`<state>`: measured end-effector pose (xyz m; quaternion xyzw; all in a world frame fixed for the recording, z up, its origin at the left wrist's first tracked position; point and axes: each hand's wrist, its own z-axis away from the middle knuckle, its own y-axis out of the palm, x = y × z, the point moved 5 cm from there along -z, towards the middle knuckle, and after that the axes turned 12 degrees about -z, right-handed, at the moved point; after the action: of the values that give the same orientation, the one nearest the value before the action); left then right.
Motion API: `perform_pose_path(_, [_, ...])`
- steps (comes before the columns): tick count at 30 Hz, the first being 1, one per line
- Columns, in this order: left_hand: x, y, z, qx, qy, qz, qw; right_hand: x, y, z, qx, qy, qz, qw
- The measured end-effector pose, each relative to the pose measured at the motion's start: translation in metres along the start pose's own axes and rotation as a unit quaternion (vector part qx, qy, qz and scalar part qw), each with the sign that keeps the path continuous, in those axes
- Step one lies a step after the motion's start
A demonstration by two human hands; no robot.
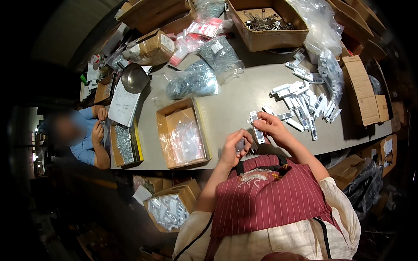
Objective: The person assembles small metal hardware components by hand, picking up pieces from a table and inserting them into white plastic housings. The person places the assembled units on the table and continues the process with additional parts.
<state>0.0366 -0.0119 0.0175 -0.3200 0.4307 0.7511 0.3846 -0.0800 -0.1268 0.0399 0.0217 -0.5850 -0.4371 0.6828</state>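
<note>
Fingers of the right hand (pixel 271 125) pinch the top of a white strip (pixel 257 127) that points up and down over the table (pixel 235 102), while the left hand (pixel 235 147), just below-left, curls closed around a small bag (pixel 240 145).

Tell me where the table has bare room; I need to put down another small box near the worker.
Bare grey table lies between the open box of clear bags and the white parts pile. It is crowded behind, around the screw bags, and at the right hand.
</note>
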Motion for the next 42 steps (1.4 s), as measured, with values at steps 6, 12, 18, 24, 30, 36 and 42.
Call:
perform_pose_path(6, [0.032, 0.013, 0.0, 0.026, -0.005, -0.046, 0.999, -0.011, 0.001, -0.002, 0.014, -0.03, 0.037, 0.999])
perform_pose_path(12, [0.023, 0.017, 0.007, -0.003, -0.024, 0.021, 0.999, -0.018, -0.002, 0.002, 0.008, 0.007, 0.038, 0.999])
perform_pose_path(18, [0.019, 0.018, 0.01, 0.001, 0.001, 0.013, 1.0, -0.016, -0.001, 0.003, 0.001, -0.008, 0.025, 1.0])
perform_pose_path(24, [0.017, 0.021, 0.009, 0.014, -0.024, 0.007, 1.0, -0.015, -0.002, 0.003, 0.018, -0.018, 0.003, 1.0])
perform_pose_path(30, [0.022, 0.02, 0.008, 0.047, -0.014, -0.071, 0.996, -0.009, 0.003, 0.006, 0.05, 0.027, 0.002, 0.998])
perform_pose_path(36, [0.014, 0.027, 0.016, 0.015, -0.004, -0.07, 0.997, -0.026, 0.002, 0.0, 0.029, 0.026, -0.016, 0.999])
perform_pose_path(42, [0.014, 0.024, 0.019, -0.052, 0.046, -0.062, 0.996, -0.035, 0.015, 0.007, 0.04, 0.092, -0.133, 0.986])
